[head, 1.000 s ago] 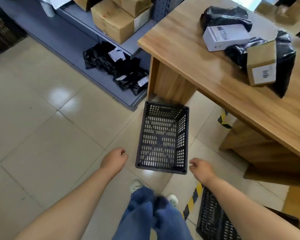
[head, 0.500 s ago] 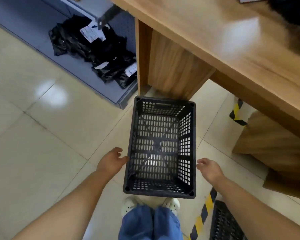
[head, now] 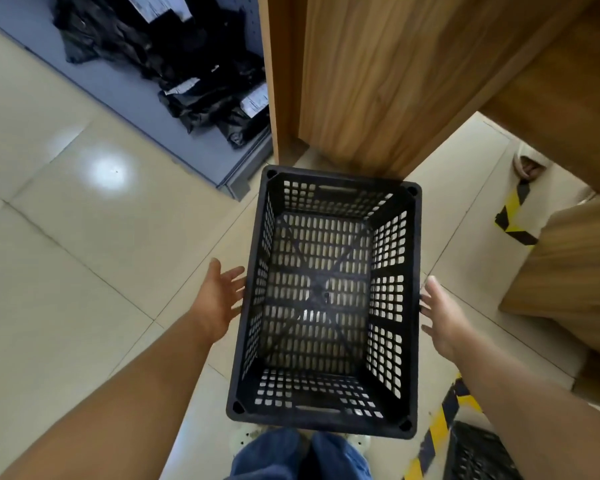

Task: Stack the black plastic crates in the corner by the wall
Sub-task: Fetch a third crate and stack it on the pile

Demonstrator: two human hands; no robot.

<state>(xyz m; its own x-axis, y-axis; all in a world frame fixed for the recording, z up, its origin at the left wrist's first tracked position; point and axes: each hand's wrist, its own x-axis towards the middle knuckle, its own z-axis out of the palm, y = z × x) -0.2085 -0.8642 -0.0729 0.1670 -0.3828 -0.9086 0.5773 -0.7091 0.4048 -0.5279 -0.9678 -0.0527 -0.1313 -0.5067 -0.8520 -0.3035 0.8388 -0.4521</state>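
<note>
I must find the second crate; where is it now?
In the head view, the second crate lies at the bottom right corner, beside the striped tape, right of the open crate.

We see the crate (head: 329, 299) as matt black plastic, walls and base moulded in a perforated grid, rim smooth. Floor (head: 66, 271) is glossy beige tile, with a bright glare spot on it. Desk (head: 378, 74) panel is wood-grain, satin finish. Bags (head: 194, 64) on the grey matt shelf (head: 118, 88) are crinkled shiny black plastic with white paper labels. Hazard tape (head: 513, 216) is yellow-black, worn. Trousers (head: 291, 455) are blue denim cloth.
</note>
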